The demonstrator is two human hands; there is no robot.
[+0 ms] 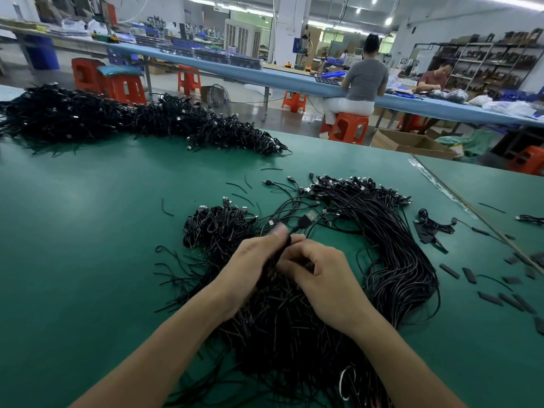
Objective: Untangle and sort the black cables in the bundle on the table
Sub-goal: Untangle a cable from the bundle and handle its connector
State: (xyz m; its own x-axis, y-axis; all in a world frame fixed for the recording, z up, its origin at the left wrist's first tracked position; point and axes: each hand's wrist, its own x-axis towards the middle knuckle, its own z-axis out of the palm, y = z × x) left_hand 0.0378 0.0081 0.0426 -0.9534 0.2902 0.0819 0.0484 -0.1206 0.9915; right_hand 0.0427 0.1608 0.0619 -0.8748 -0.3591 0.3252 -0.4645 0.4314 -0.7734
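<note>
Near-centre on the table (88, 231), above the bundle (279, 334), cables (295, 229) are pinched by the left hand (250, 263) and, seemingly, the right hand (326, 281); knots could be tightened or plugs (306, 218) snagged by a hard pull.

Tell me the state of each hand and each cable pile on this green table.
Tangled black cable bundle: knotted, unsorted, under both hands.
Left hand: gripping cables from it.
Right hand: pinching the same cables.
Curved black cable bundle: combed parallel, plugs grouped.
Far black cable heap: piled, untouched.

Green table (88, 245) with black cable bundle (397, 245), farther cable heap (117, 119), scattered strips (449, 270).
</note>
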